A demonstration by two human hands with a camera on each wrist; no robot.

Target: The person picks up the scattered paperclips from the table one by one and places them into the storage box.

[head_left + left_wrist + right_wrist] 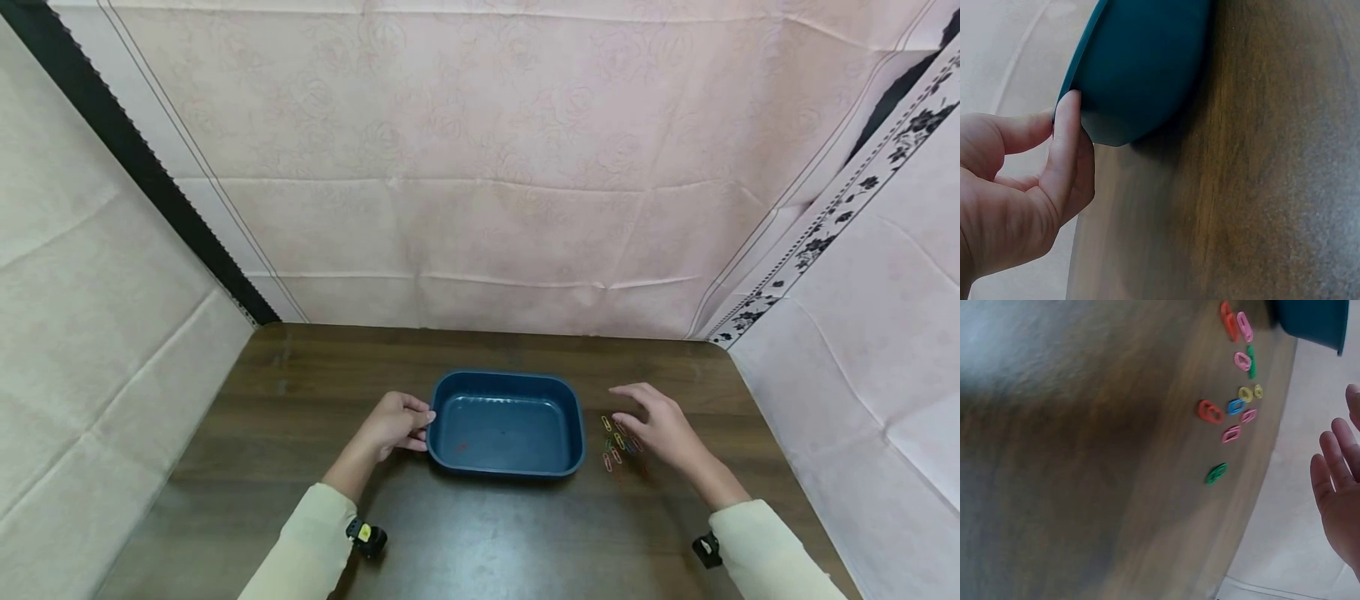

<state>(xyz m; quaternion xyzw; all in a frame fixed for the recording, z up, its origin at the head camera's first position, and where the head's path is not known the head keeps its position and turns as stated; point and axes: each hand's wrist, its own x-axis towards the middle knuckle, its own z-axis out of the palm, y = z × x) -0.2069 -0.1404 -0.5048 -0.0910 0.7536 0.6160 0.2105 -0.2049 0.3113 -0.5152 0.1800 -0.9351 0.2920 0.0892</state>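
A dark blue rectangular tray [506, 425] sits on the brown wooden table. At its left end my left hand [400, 427] pinches the rim, thumb on top and fingers against the outer wall; the left wrist view shows this grip on the tray's side [1141, 62]. Colourful paper clips [617, 442] lie scattered to the right of the tray: red, pink, yellow, green and blue. Above and beside them hovers my right hand [660, 425], fingers loosely extended and holding nothing. In the right wrist view this hand [1341, 481] is apart from the green paper clip [1216, 473].
Pale patterned cloth [480, 167] hangs behind the wooden table [480, 533], with more cloth at the left and right sides. A faint reddish spot shows on the tray's floor. Black wrist cameras [367, 536] sit at both sleeves.
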